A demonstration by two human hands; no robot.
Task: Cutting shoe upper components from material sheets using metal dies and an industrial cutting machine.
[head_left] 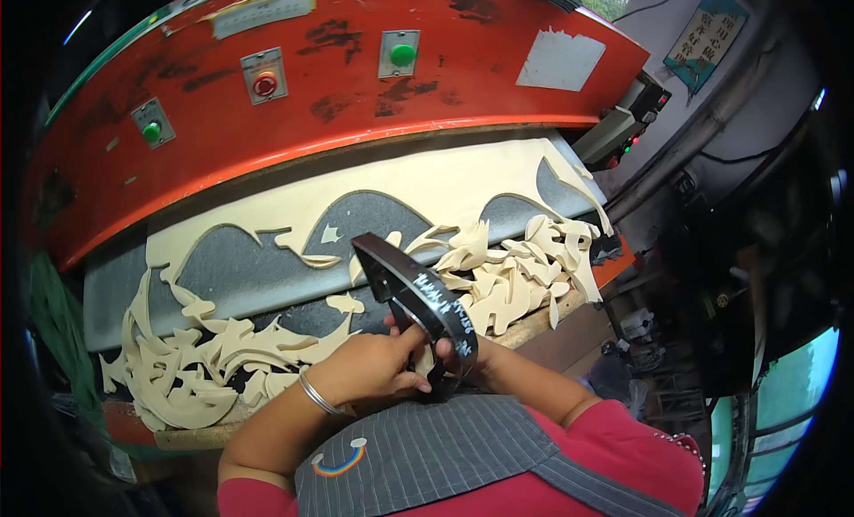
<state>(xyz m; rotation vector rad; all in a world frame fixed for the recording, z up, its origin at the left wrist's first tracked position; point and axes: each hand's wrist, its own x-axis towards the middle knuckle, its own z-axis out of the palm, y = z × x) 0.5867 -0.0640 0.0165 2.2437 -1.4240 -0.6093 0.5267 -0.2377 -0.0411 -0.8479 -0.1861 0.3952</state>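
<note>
A dark, curved cutting die (pixel 411 281) with white handwriting on its side is held upright in front of my chest. My left hand (pixel 378 366), with a silver bangle at the wrist, has its fingers closed at the die's lower inner side. My right hand (pixel 444 349) grips the die's lower end from the right; most of it is hidden behind the frame. A small pale bit shows inside the frame between my fingers, too covered to make out. Beyond the die lies a cream foam sheet (pixel 463 181) with large curved cut-outs along its near edge.
The sheet rests on a grey cutting board (pixel 240 290) under a red-orange press (pixel 338 117) with green buttons and a red one (pixel 265 84). Foam scraps heap up at the left (pixel 187 383) and right (pixel 525 272), along the wooden front edge (pixel 534 326).
</note>
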